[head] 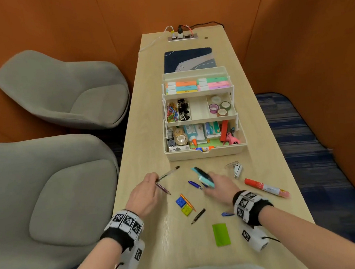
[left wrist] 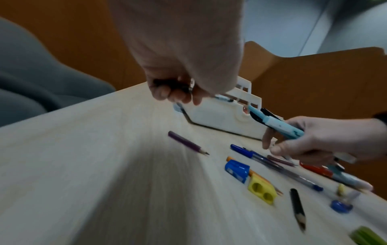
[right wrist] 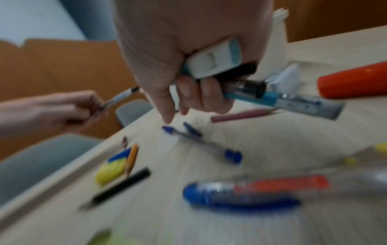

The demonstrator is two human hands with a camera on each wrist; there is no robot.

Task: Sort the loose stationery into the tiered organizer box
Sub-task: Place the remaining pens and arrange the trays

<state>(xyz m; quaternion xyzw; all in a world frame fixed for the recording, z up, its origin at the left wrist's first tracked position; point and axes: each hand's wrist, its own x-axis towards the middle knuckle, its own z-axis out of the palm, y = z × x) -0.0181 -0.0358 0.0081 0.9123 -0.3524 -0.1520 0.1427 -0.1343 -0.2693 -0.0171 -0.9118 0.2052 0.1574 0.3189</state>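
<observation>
Head view: just before the organizer box (head: 205, 152), the left hand (head: 144, 193) pinches a clear pen (head: 168, 173), the right hand (head: 220, 187) clutches a bundle of markers (head: 203, 175); the blue pen (head: 194, 184) on the bench (head: 150, 232) looks light, stiff and slippery, best pinched mid-barrel.

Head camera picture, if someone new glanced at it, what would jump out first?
Probably the open tiered organizer box in the middle of the table, with bright highlighters filling its top tray. Next, the two hands working in front of it: the left hand holds a pen, the right hand grips a bundle of pens. Loose pencils, sharpeners and a red marker lie scattered around them.
</observation>
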